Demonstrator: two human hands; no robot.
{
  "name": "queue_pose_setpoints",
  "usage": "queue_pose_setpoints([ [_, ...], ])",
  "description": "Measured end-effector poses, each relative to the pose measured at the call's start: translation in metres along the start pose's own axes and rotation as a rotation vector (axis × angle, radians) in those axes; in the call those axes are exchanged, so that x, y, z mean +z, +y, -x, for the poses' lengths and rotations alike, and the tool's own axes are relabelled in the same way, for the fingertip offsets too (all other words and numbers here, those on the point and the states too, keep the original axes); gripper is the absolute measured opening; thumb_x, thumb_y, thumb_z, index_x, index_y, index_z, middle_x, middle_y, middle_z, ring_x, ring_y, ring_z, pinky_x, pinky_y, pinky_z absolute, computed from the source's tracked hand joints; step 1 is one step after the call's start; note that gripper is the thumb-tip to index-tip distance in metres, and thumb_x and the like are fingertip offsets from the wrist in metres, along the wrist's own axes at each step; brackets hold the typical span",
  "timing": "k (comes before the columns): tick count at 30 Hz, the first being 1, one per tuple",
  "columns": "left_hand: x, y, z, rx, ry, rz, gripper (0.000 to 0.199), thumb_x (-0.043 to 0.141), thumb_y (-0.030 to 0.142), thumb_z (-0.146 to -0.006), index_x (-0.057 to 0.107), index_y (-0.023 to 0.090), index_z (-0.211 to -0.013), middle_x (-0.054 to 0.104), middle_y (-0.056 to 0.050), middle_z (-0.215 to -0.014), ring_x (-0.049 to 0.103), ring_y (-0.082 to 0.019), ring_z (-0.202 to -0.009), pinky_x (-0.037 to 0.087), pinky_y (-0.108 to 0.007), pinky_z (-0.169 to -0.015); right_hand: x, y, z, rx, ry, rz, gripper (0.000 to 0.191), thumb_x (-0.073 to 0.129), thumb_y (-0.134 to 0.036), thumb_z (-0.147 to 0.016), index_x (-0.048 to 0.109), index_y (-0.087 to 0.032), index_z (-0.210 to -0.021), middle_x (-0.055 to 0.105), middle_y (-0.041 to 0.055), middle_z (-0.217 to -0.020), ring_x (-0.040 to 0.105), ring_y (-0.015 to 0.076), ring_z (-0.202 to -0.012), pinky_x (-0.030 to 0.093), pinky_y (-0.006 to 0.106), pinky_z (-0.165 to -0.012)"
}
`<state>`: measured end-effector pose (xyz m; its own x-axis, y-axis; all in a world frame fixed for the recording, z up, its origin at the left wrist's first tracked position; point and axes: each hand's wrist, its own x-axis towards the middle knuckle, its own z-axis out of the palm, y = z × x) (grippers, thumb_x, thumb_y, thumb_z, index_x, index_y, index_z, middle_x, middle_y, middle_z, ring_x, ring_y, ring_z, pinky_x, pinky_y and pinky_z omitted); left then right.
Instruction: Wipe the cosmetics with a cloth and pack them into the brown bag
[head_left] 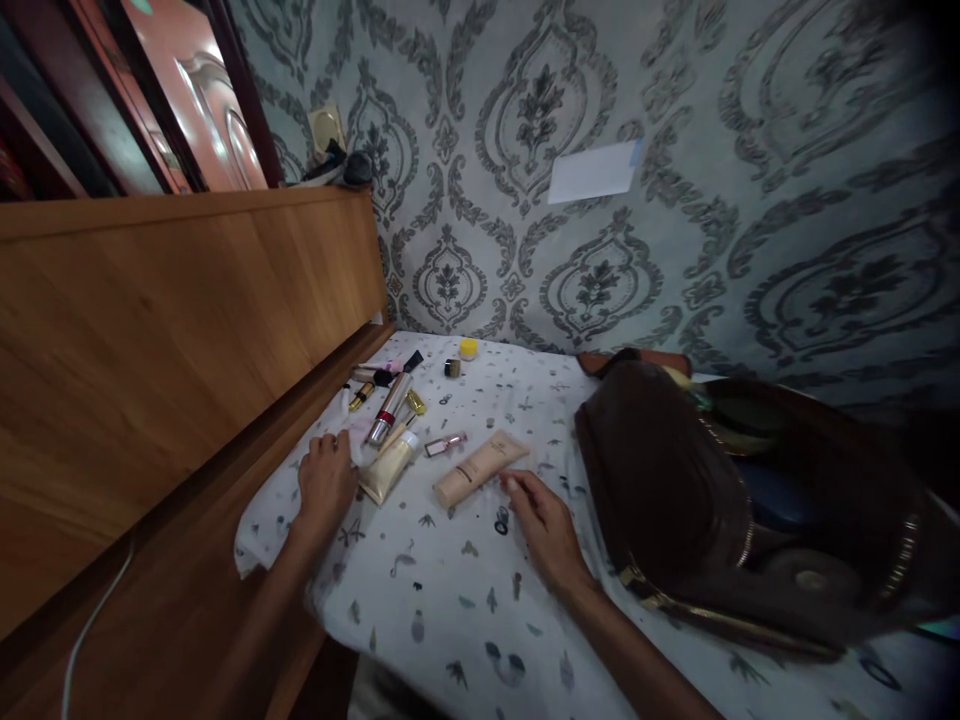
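Note:
My left hand (328,482) is at the left edge of the cloth, its fingers bent beside a pale gold tube (388,467) with a white cap; whatever its fingertips hold, if anything, is hidden. My right hand (544,525) has its thumb and forefinger together at the end of a beige tube (480,468) lying flat. Between the two tubes lies a small pink vial (445,445). Behind my left hand are a silver and red tube (390,408), a gold item (415,402), a black and gold stick (361,396) and several other cosmetics.
An open dark brown bag (667,480) stands on the right of the patterned white cloth (465,610). A yellow-lidded jar (468,348) and a small dark jar (452,368) sit near the wall. A wooden panel (195,320) borders the left.

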<state>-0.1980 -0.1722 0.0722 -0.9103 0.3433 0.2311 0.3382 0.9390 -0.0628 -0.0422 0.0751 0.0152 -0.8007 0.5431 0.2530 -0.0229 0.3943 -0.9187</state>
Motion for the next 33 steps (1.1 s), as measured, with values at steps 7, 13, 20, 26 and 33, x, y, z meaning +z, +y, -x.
queue_pose_setpoints([
  [7,0.002,-0.007,-0.001,-0.026,-0.103,-0.033,0.029,0.048,0.017,-0.089,0.055,0.014,-0.117,0.066,-0.016,-0.113,0.059,-0.033,-0.109,0.048,-0.042,-0.083,0.001,0.002,-0.001,-0.017,-0.005,0.011,0.045,0.046,-0.052,-0.090,0.068,-0.014,-0.100,0.071,0.0097,-0.089,0.064,0.0242,-0.081,0.049,0.032,-0.073],
  [13,-0.003,-0.009,-0.001,-0.006,-0.125,-0.035,0.029,0.045,0.017,-0.090,0.055,0.015,-0.117,0.067,-0.015,-0.114,0.060,-0.032,-0.110,0.049,-0.040,-0.080,0.000,0.003,0.000,-0.023,-0.025,0.001,0.042,0.046,-0.049,-0.091,0.068,-0.015,-0.101,0.071,0.0101,-0.096,0.064,0.0243,-0.086,0.049,0.031,-0.074],
  [20,-0.022,0.006,-0.011,0.021,-0.071,-0.033,0.030,0.044,0.013,-0.088,0.057,0.013,-0.114,0.064,-0.017,-0.118,0.059,-0.035,-0.112,0.050,-0.041,-0.079,0.000,0.000,0.002,-0.043,0.005,0.001,0.037,0.046,-0.046,-0.093,0.068,-0.017,-0.100,0.070,0.0064,-0.085,0.064,0.0222,-0.080,0.048,0.029,-0.069],
  [26,-0.039,0.048,-0.026,0.205,-0.057,0.130,0.039,0.043,0.011,-0.086,0.054,0.021,-0.122,0.067,-0.008,-0.124,0.064,-0.027,-0.107,0.049,-0.035,-0.078,0.001,0.002,0.002,-0.084,0.007,0.001,0.032,0.045,-0.040,-0.095,0.068,-0.017,-0.101,0.072,0.0075,-0.096,0.065,0.0206,-0.084,0.048,0.029,-0.072],
  [33,-0.029,0.100,-0.066,0.400,-0.038,0.290,0.047,0.048,0.010,-0.079,0.057,0.023,-0.124,0.070,-0.009,-0.116,0.064,-0.028,-0.109,0.046,-0.033,-0.084,0.004,0.007,0.004,-0.150,0.046,0.007,0.023,0.046,-0.025,-0.094,0.066,-0.017,-0.100,0.070,0.0057,-0.092,0.064,0.0179,-0.084,0.048,0.028,-0.072],
])
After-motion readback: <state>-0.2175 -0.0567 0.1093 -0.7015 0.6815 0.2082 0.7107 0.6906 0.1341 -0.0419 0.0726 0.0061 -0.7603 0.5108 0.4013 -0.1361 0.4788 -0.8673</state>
